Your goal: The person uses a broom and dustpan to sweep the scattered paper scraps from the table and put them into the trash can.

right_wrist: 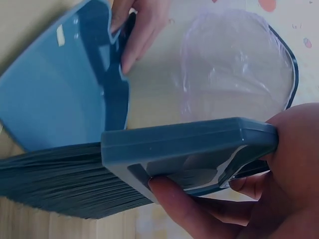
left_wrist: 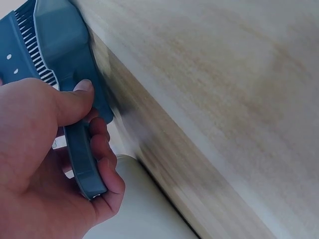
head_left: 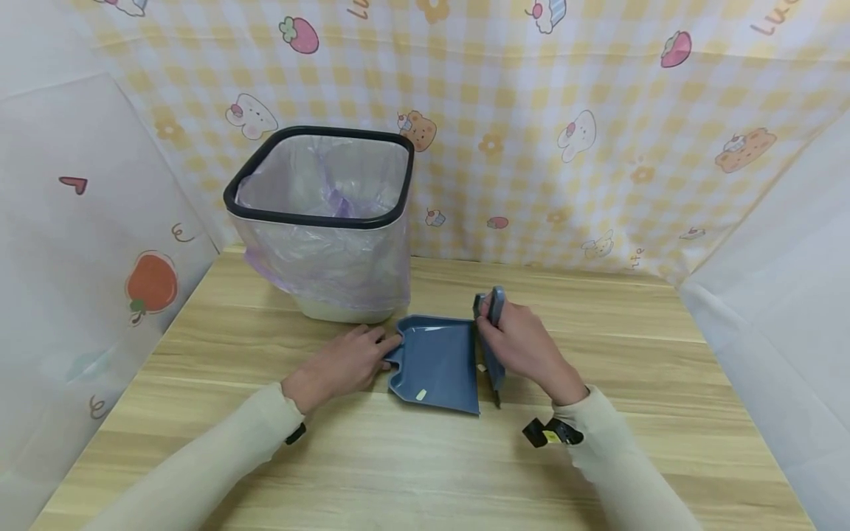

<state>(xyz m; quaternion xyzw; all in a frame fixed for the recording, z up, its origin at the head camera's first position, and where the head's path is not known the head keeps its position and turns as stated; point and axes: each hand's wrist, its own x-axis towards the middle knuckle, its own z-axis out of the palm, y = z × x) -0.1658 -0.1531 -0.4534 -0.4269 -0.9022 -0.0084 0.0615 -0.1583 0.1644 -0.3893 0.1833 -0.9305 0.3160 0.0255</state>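
Note:
A blue-grey dustpan [head_left: 441,358] lies on the table, its open edge facing right. My left hand [head_left: 350,360] grips its short handle [left_wrist: 83,159], thumb on top and fingers curled beneath. In my right hand [head_left: 527,341] is a matching hand brush [right_wrist: 184,152], held tilted on edge along the pan's open side. Its dark bristles [right_wrist: 65,179] reach down at the pan's lip. One small pale scrap [head_left: 421,394] lies inside the pan near the front. Another pale bit [head_left: 482,367] shows between the lip and the brush.
A white trash bin [head_left: 325,265] with a black rim and a translucent purple liner stands behind my left hand, close to the dustpan. A yellow-checked cloth [head_left: 505,147] hangs at the back, with white cloth on both sides. The wooden table [head_left: 425,472] extends toward me.

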